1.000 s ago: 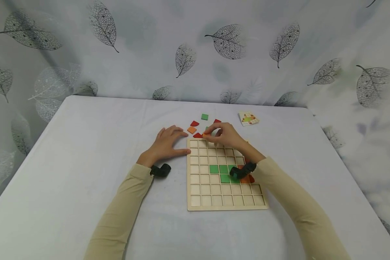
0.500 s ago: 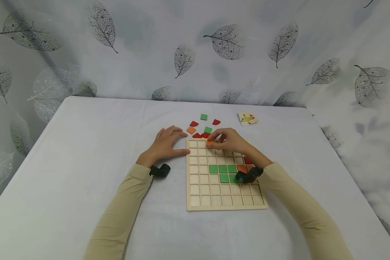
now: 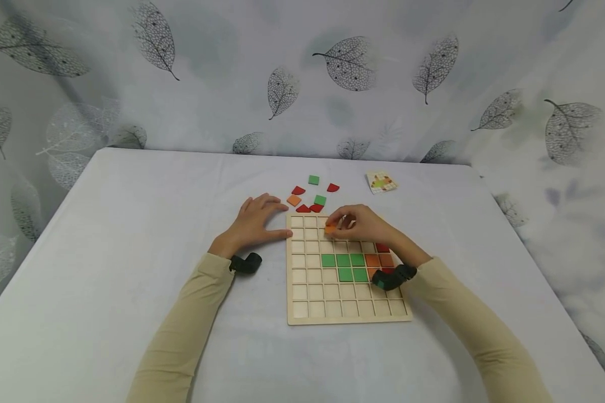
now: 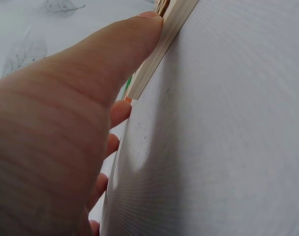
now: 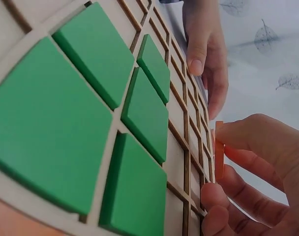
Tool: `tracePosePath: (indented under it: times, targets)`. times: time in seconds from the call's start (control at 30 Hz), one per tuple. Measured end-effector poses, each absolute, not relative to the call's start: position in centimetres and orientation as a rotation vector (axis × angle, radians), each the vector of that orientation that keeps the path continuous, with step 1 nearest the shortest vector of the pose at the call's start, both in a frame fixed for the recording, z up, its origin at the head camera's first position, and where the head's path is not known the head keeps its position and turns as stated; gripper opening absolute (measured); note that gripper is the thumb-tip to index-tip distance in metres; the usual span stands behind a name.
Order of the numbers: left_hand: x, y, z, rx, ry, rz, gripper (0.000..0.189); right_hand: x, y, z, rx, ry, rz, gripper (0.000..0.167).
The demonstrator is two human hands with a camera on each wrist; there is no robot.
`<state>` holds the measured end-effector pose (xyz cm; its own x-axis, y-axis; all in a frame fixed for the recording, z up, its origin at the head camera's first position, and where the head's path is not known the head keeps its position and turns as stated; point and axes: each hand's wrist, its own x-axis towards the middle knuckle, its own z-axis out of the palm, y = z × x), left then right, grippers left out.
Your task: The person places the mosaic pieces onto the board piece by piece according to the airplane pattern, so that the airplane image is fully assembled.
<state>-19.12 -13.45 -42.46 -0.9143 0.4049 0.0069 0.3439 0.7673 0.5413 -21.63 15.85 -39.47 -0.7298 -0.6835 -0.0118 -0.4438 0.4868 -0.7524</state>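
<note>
My right hand (image 3: 360, 223) pinches an orange square tile (image 3: 330, 229) between thumb and fingers, over the upper rows of a wooden grid board (image 3: 348, 321). In the right wrist view that tile (image 5: 219, 150) stands edge-on at the fingertips. My left hand (image 3: 254, 223) lies at the board's left side, fingers spread, its thumb against the frame; the left wrist view shows the thumb (image 4: 125, 42) on the board edge (image 4: 157, 61). Several green square tiles (image 3: 343, 260) sit in the middle cells. Orange tiles (image 3: 372, 260) and red tiles (image 3: 382, 247) fill cells at the right, partly hidden by the right wrist camera.
Behind the board lie loose tiles: green squares (image 3: 313, 179), an orange square (image 3: 294, 200) and several red rounded pieces (image 3: 333, 187). A pattern card (image 3: 381, 182) lies at the back right. A leaf-print cloth hangs behind the white table (image 3: 131, 252).
My right hand has carried the orange tile from behind the board's back edge toward me, over the upper cells. The left hand holds its place. The view has shifted slightly.
</note>
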Motion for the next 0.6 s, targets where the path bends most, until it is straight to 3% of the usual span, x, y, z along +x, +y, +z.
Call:
tracePosePath:
  times: [0.6]
  targets:
    - [-19.1,-13.4,-42.5,0.616,2.853,0.849,0.065,-20.7,17.7,-39.4,-0.970,2.333,-1.071,0.024]
